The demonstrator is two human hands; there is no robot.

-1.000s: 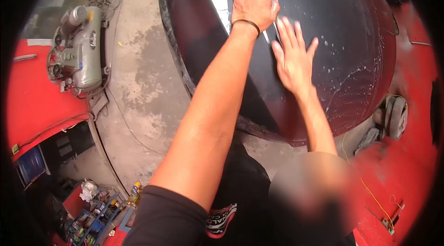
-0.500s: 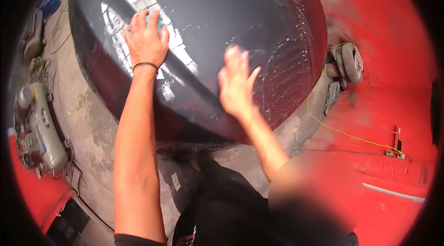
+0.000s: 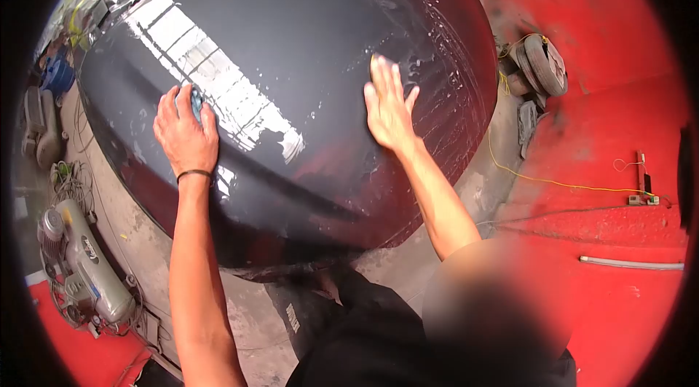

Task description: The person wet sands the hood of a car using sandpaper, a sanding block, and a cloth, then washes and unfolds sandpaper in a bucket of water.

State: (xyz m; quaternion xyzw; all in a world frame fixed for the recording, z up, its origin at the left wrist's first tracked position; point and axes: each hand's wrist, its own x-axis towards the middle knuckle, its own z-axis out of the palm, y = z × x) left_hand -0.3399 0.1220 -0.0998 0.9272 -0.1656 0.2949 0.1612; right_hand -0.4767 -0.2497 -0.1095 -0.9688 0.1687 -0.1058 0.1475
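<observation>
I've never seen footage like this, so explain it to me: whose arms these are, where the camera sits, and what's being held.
There is no machine at work here: the arms are a person's, seen from one camera worn on their head, looking forward and down. Before them is a large, dark, glossy curved panel, with pale droplets on it and a bright patch that looks like a reflection. The left hand holds something bluish against it, mostly hidden by the fingers. The right hand is spread and holds nothing visible; whether it touches the panel is unclear.
</observation>
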